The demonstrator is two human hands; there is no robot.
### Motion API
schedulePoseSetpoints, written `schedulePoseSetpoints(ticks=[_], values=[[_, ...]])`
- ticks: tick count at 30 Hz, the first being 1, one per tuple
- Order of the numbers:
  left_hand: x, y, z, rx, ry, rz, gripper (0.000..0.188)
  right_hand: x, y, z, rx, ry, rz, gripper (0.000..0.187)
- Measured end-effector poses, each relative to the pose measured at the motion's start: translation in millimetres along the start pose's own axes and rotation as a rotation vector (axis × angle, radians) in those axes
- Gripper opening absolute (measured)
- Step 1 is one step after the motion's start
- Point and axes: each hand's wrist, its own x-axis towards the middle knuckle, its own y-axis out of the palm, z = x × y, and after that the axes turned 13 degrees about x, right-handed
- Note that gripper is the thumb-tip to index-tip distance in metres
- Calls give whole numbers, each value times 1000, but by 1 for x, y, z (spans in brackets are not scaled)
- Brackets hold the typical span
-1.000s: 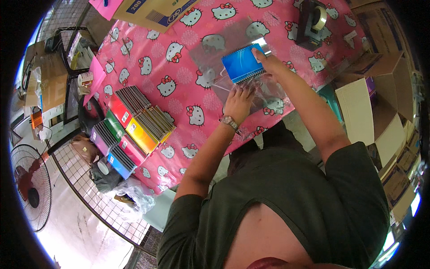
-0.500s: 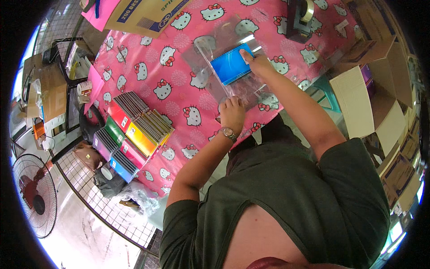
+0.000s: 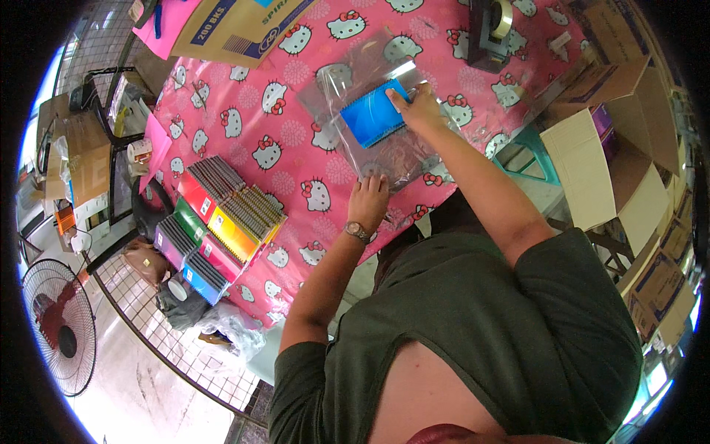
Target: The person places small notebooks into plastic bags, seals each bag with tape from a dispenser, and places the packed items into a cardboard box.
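Note:
A blue spiral notebook (image 3: pixel 370 117) lies tilted on a clear plastic bag (image 3: pixel 342 80) spread over the pink table cover; whether it is inside the bag I cannot tell. My right hand (image 3: pixel 421 111) grips the notebook's right end, its thumb across the cover and the other fingers partly hidden. Nearer to me, my left hand (image 3: pixel 369 198) has its fingertips closed on the bag's near edge. To the left stand rows of spiral notebooks (image 3: pixel 231 235) in red, yellow, green, pink, purple and blue.
A cardboard box (image 3: pixel 237 33) stands at the far left edge of the table. A tape dispenser (image 3: pixel 488 37) is at the far right. Open cartons (image 3: pixel 584 170) sit right of the table beside a green stool (image 3: pixel 534 159). A fan (image 3: pixel 63 333) is at far left.
The blue notebook has shifted slightly left and toward me with my right hand. My left hand has slid left along the bag's near edge.

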Motion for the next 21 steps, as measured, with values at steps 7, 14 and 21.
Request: schedulePoseSetpoints(ticks=[7, 14, 21], values=[[3, 7, 9, -175, -4, -123, 31, -54, -63, -10, -164, -507, 198, 54], [9, 17, 34, -373, 83, -95, 50, -42, -52, -82, -552, -848, 483, 27], [7, -10, 51, -815, -490, -369, 17, -39, -90, -18, -786, -1173, 361, 20]])
